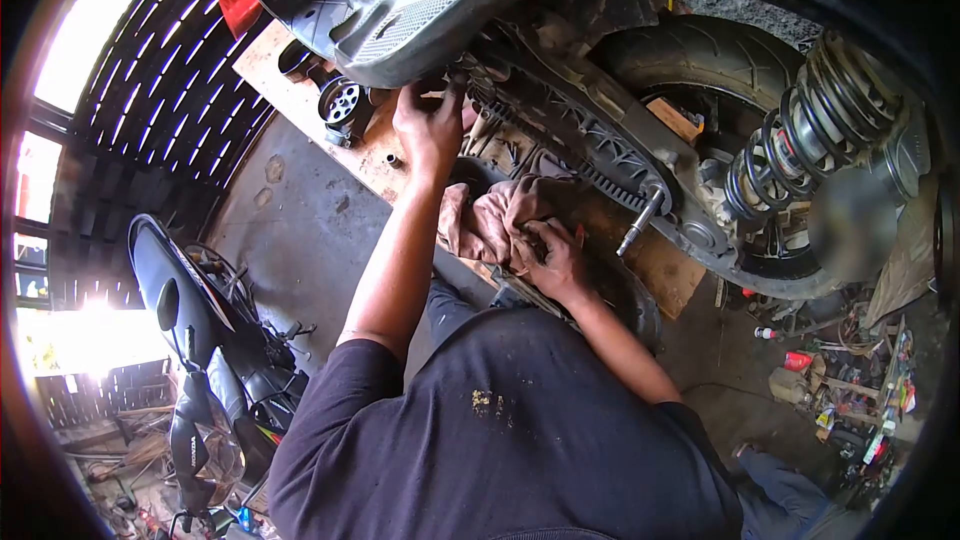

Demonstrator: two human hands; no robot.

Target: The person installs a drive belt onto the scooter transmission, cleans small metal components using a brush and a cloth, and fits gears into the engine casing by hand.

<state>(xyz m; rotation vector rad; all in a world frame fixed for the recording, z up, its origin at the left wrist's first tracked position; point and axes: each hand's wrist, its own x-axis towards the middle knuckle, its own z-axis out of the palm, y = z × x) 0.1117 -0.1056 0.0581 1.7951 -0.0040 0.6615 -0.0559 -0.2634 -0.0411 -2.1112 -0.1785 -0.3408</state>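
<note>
My left hand (pixel 430 130) reaches up to the front of the scooter's opened engine case (pixel 590 130), under the plastic body panel (pixel 405 15). Its fingers curl around something dark that I cannot make out. My right hand (pixel 555 260) is closed on a crumpled, stained rag (pixel 495 220), just below the case. A toothed drive belt (pixel 610 185) runs along inside the case. From its rear end sticks out a shiny metal tool or shaft (pixel 640 223).
Round dark parts (pixel 343 102) and a small socket-like piece (pixel 393 160) lie on a wooden board (pixel 290 90). The rear tyre (pixel 710 60) and coil spring (pixel 800 140) are at right. Another motorbike (pixel 190 290) stands left. Clutter (pixel 840 390) covers the floor at lower right.
</note>
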